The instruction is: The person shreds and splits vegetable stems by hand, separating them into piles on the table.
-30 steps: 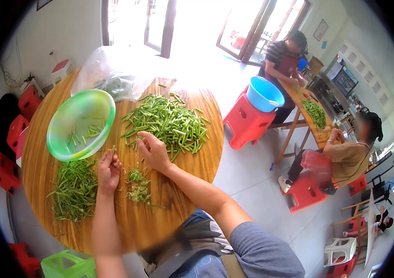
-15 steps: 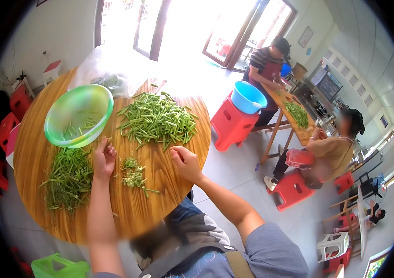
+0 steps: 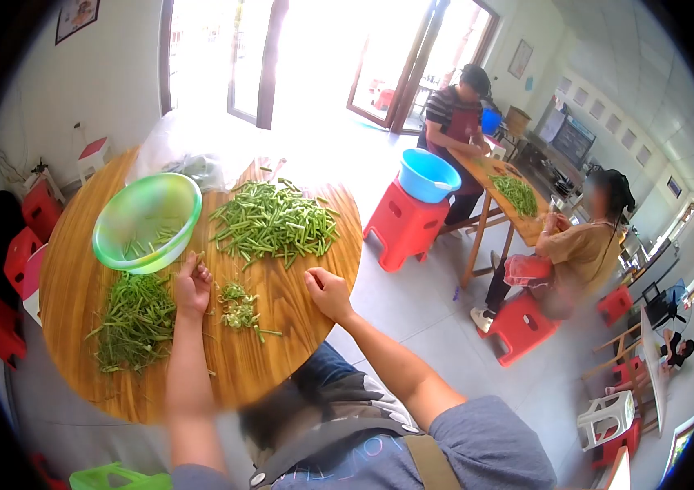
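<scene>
My left hand (image 3: 193, 286) is closed near the lower rim of a green and white basin (image 3: 148, 220), with what it holds too small to name. Cut green stems lie inside the basin. Below it is a heap of uncut greens (image 3: 131, 325). My right hand (image 3: 327, 292) is closed at the right side of the round wooden table (image 3: 282, 339), touching no pile; whatever its fingers hold is too small to make out. Beyond my hands is a big pile of cut green stems (image 3: 275, 222). A small pile of pale scraps (image 3: 238, 308) lies between my hands.
A plastic bag (image 3: 188, 159) sits at the table's far edge. To the right, a blue basin (image 3: 429, 173) stands on red stools (image 3: 406, 224). Two people, one standing and one seated, work at another table (image 3: 486, 181) bearing greens.
My right hand has moved away from the cut stem pile toward the table's right edge and closed. My left hand stays near the basin. The view has shifted.
</scene>
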A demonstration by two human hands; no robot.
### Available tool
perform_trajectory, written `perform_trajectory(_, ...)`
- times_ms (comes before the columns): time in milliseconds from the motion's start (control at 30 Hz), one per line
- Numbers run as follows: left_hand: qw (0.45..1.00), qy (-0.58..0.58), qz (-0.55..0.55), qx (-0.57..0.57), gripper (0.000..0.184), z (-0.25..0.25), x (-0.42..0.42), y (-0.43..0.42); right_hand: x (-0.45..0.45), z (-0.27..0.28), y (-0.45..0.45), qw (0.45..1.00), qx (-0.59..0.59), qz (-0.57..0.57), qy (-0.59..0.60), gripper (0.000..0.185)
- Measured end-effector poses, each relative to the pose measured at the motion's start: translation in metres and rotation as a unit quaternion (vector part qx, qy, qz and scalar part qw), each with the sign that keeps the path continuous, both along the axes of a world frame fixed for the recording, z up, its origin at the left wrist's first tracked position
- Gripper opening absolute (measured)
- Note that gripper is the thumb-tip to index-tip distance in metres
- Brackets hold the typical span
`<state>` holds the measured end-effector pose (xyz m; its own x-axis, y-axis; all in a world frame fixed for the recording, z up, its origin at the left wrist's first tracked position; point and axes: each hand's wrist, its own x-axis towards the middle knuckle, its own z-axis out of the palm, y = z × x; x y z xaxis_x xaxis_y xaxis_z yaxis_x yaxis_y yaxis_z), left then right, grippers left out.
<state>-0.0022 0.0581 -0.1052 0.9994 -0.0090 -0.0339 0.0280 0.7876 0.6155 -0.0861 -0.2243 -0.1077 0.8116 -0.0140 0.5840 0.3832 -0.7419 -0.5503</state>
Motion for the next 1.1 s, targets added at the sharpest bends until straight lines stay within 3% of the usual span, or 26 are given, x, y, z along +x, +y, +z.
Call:
perform_trajectory(167, 0.995, -0.073, 0.012, 0.063, 0.01, 0.004, -0.005, -0.004, 0.004, -0.006, -0.002, 1.0, 0.025, 0.008, -0.014, 0.024)
perform_trajectory(767, 0.999, -0.026, 0.018, 0.033, 0.008, -0.001, -0.005, -0.003, -0.001, -0.004, 0.003, 0.996, 0.079, -0.019, 0.021, 0.024)
perform_trajectory(1000, 0.994, -0.065, 0.012, 0.085, 0.006, -0.008, 0.003, -0.001, 0.001, -0.008, -0.002, 0.997, 0.078, 0.015, -0.005, 0.022)
perform_trajectory(1100, 0.993, -0.06, 0.009, 0.098, 0.008, -0.004, 0.001, -0.002, 0.001, -0.009, -0.003, 0.991, 0.129, 0.019, 0.007, 0.021)
